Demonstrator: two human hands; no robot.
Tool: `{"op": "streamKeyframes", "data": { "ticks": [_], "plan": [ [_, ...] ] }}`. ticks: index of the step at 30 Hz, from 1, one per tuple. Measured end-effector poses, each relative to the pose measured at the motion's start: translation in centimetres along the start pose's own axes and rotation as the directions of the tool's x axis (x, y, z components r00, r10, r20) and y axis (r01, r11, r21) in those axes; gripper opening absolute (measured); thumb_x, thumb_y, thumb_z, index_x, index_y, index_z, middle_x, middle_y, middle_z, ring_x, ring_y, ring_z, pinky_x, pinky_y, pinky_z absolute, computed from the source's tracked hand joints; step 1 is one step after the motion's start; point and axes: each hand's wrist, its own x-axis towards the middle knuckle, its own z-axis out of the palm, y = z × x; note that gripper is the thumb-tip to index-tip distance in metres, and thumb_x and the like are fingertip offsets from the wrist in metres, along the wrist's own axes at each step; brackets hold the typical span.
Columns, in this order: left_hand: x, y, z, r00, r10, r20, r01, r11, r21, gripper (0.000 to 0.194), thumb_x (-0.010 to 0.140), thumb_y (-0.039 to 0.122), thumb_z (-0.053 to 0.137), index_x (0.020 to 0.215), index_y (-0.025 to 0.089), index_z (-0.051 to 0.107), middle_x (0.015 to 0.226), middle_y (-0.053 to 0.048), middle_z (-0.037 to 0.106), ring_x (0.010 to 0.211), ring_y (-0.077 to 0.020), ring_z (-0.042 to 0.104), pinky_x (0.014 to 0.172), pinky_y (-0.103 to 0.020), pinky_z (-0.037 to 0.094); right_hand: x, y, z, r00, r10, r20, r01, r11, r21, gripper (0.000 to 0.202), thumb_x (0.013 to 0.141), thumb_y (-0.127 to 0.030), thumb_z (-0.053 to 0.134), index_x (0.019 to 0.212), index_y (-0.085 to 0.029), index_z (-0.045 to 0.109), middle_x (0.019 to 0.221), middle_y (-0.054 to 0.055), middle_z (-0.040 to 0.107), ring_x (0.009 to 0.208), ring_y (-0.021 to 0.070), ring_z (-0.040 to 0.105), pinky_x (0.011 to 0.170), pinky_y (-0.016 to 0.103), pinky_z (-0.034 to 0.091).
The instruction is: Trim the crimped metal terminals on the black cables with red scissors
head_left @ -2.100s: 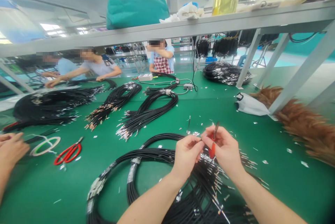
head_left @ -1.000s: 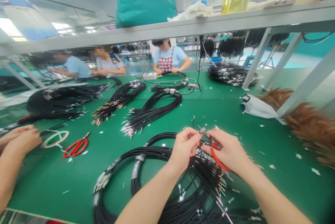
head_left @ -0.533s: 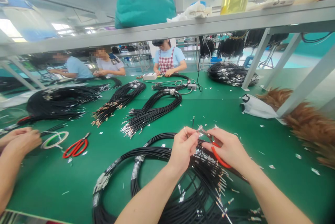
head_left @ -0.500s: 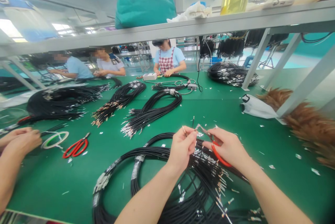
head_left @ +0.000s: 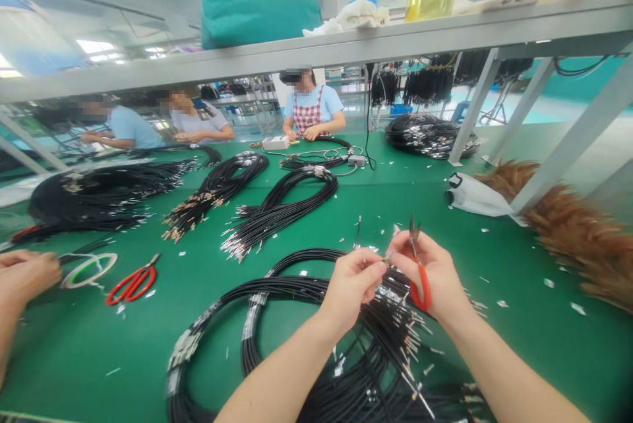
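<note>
Thumb and fingers of my left hand (head_left: pixel 352 281) pinch a thin black cable (head_left: pixel 358 232), whose tip sticks up behind the knuckles. My right hand (head_left: pixel 440 268) has red-handled scissors (head_left: pixel 422 288) tucked in the palm, blades pointing up. Its thumb and index fingertips meet the left fingertips at a small cable end, mostly hidden by the fingers. Beneath both hands lies a large coiled bundle of black cables (head_left: pixel 291 286), bound with silvery tape, its bare ends fanned out to the right.
Other cable bundles (head_left: pixel 301 196) lie farther back on the green table (head_left: pixel 123 357). Red scissors (head_left: pixel 132 283) and a tape roll (head_left: pixel 91 271) are at left, near a co-worker's hand (head_left: pixel 30 275). A shelf (head_left: pixel 346 41) spans above; brown feathers (head_left: pixel 568 232) lie right.
The scissors have swung upright into my right palm, away from the cable. My right thumb and index finger have moved left to meet the left fingertips. The view has shifted slightly.
</note>
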Motion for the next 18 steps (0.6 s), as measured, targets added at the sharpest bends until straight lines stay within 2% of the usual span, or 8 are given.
{"op": "streamKeyframes", "data": {
  "ticks": [4, 6, 10, 13, 18],
  "plan": [
    [0.2, 0.1, -0.5, 0.977, -0.124, 0.171, 0.131, 0.991, -0.028, 0.021, 0.068, 0.031, 0.061, 0.070, 0.011, 0.054, 0.048, 0.003, 0.042, 0.035, 0.0015, 0.030, 0.036, -0.011, 0.014, 0.2, 1.1, 0.0, 0.994, 0.063, 0.091, -0.076, 0.987, 0.145, 0.016, 0.074, -0.020, 0.063, 0.080, -0.014, 0.049, 0.076, 0.001, 0.051, 0.072, 0.0061, 0.049, 0.068, 0.018, 0.042],
    [0.3, 0.1, -0.6, 0.967, -0.155, 0.202, 0.163, 0.986, -0.022, 0.021, 0.068, 0.031, 0.060, 0.069, 0.011, 0.054, 0.048, 0.003, 0.042, 0.036, 0.0010, 0.032, 0.036, -0.011, 0.015, 0.4, 1.5, 0.1, 0.989, 0.085, 0.121, -0.107, 0.976, 0.191, 0.016, 0.074, -0.020, 0.062, 0.081, -0.014, 0.049, 0.076, 0.001, 0.051, 0.071, 0.0066, 0.049, 0.067, 0.019, 0.043],
    [0.4, -0.1, -0.4, 0.995, -0.074, 0.067, 0.076, 0.996, -0.036, 0.023, 0.065, 0.030, 0.064, 0.068, 0.014, 0.048, 0.052, 0.003, 0.045, 0.038, -0.0001, 0.036, 0.034, -0.010, 0.023, 0.6, 1.2, 0.0, 1.000, 0.021, 0.008, -0.021, 0.998, 0.052, 0.022, 0.069, -0.018, 0.066, 0.084, -0.013, 0.050, 0.075, 0.001, 0.053, 0.068, 0.0062, 0.051, 0.065, 0.017, 0.043],
    [0.5, -0.4, -0.1, 0.999, 0.012, -0.039, -0.014, 0.998, -0.064, 0.026, 0.063, 0.028, 0.066, 0.066, 0.014, 0.045, 0.053, 0.004, 0.046, 0.041, -0.0017, 0.041, 0.035, -0.012, 0.031, 0.3, 0.4, 0.1, 0.996, -0.080, -0.046, 0.075, 0.993, -0.087, 0.021, 0.073, -0.023, 0.063, 0.086, -0.013, 0.050, 0.081, 0.003, 0.056, 0.073, 0.0075, 0.054, 0.069, 0.019, 0.046],
    [0.5, -0.8, 0.4, 0.997, 0.035, -0.064, -0.040, 0.996, -0.078, 0.025, 0.059, 0.022, 0.069, 0.063, 0.012, 0.046, 0.053, 0.004, 0.048, 0.040, -0.0030, 0.044, 0.038, -0.014, 0.037, -0.8, -0.2, 0.8, 0.977, -0.210, -0.031, 0.184, 0.910, -0.371, 0.017, 0.074, -0.019, 0.061, 0.085, -0.016, 0.049, 0.078, 0.001, 0.053, 0.070, 0.0068, 0.051, 0.066, 0.017, 0.044]
  ]
}}
